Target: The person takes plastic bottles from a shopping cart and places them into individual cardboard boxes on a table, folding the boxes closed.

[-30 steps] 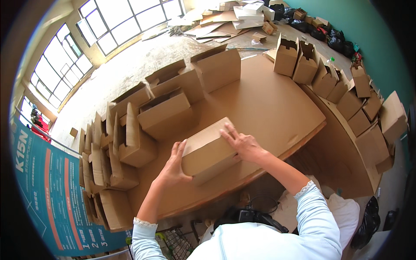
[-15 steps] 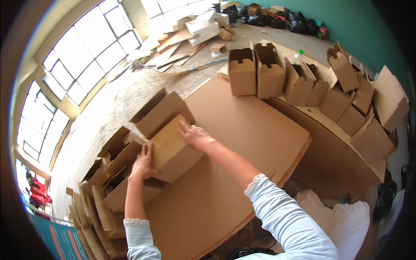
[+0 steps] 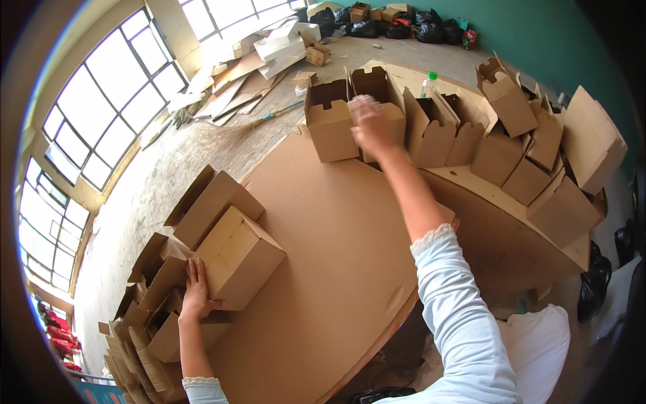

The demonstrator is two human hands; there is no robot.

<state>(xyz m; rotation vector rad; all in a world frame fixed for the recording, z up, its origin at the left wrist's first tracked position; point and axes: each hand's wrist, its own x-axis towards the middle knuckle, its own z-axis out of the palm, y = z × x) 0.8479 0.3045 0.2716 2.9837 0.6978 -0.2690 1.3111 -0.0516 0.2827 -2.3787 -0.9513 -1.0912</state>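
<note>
My left hand (image 3: 196, 296) lies with fingers stretched out against the side of a closed cardboard box (image 3: 229, 252) at the left of the large cardboard sheet (image 3: 323, 236). An open-topped box (image 3: 212, 212) stands just beyond it. My right arm reaches far across the sheet. At its end my right hand (image 3: 372, 126) is at the front edge of an open cardboard box (image 3: 391, 124); its fingers are blurred, so a grip cannot be made out. Another open cardboard box (image 3: 330, 135) stands directly left of that hand, its top flaps notched.
Several open boxes (image 3: 498, 148) crowd a raised board on the right, with a green-capped bottle (image 3: 428, 84) behind them. Flattened and nested cartons (image 3: 138, 357) lie at the lower left. A broom (image 3: 256, 122) and scrap cardboard (image 3: 245, 84) lie on the floor beyond.
My right hand has left the closed box and moved up and away to the far row of open boxes. My left hand remains on the closed box. The whole view has shifted.
</note>
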